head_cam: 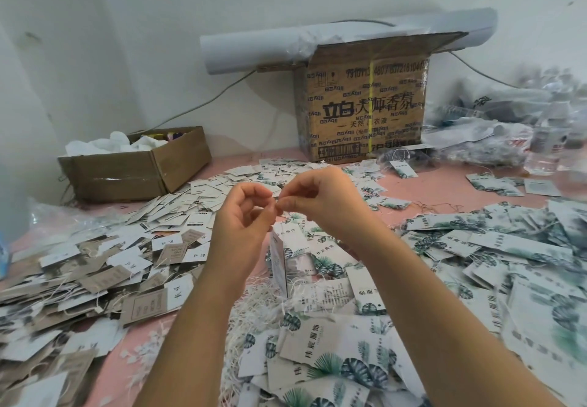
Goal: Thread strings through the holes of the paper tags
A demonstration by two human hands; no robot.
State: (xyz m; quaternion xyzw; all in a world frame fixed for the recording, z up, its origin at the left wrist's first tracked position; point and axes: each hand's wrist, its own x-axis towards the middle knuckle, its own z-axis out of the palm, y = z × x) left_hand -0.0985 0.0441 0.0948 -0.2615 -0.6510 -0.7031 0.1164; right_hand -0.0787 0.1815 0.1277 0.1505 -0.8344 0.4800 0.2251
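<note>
Both hands are raised over the heap, fingertips meeting. The left hand (241,216) nips thumb against forefinger, the right hand (317,198) likewise, and the tips touch. What they pinch is too fine to make out, most likely the string. One tag (280,260) hangs edge-on just below the pinch and above the pile, so the cord seems already through its hole and is probably being looped or tied.

To do the step well:
- Pinch close to the hole.
- Draw the loop snug and slow, since thin card likely tears at a punched hole.
- Let the tag dangle free so the cord does not twist.

Materials:
- The leaf-print tags (349,359) are flat rectangular card, matte white with dark green fronds.
- The left heap (95,279) is grey-brown and plain white card.
- The loose strings (254,308) are white, thin, kinked and tangled between the forearms, and probably snag one another.
- The pink table cover (444,184) shows between the piles.
- A tall printed carton (365,105) and a low open box (136,168), both corrugated, stand behind.
</note>
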